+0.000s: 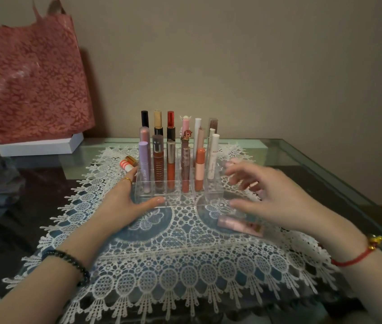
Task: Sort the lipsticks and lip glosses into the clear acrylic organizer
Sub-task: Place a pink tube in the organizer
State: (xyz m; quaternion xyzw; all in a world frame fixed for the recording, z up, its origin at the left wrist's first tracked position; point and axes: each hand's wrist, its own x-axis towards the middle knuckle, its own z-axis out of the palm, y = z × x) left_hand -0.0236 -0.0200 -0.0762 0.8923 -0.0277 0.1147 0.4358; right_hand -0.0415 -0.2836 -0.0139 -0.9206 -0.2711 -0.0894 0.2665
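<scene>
**Steadying the holder before the next insertion.** Your left grip [124,202] lay released against the clear acrylic compartmented organizer [185,200], with the thumb along its front edge and straight fingers along its left wall, clasping nothing. Your right grip [267,195] hovered just off the organizer's right wall, fingers spread, unclenched and empty. Motion blur hid whether its fingertips touched the acrylic.

Between the two grips the organizer stood on the white lace mat [173,265] over the glass-topped counter [302,155]. Its rear rows were filled with upright tubes, and the row nearest your thumbs looked vacant.

Three pieces lay unsorted:
- a pale pink lip-gloss tube [240,225], flat on the mat just below the heel of your right grip;
- a white tube with a red-striped cap [125,165], just beyond the fingertips of your left grip;
- a gold-and-brown lipstick [132,159] beside the striped tube.

The step appeared to be squaring the organizer. It was best done by pressing down with the left grip rather than shoving sideways, since the tall, loosely seated tubes would probably rock or topple. The pink tube, nearest the right grip, was the sensible next pick, lowered vertically into a front cell so it cleared its neighbours.

A pink floral bag [28,85] and a white box [40,146] stood well beyond the left grip.
</scene>
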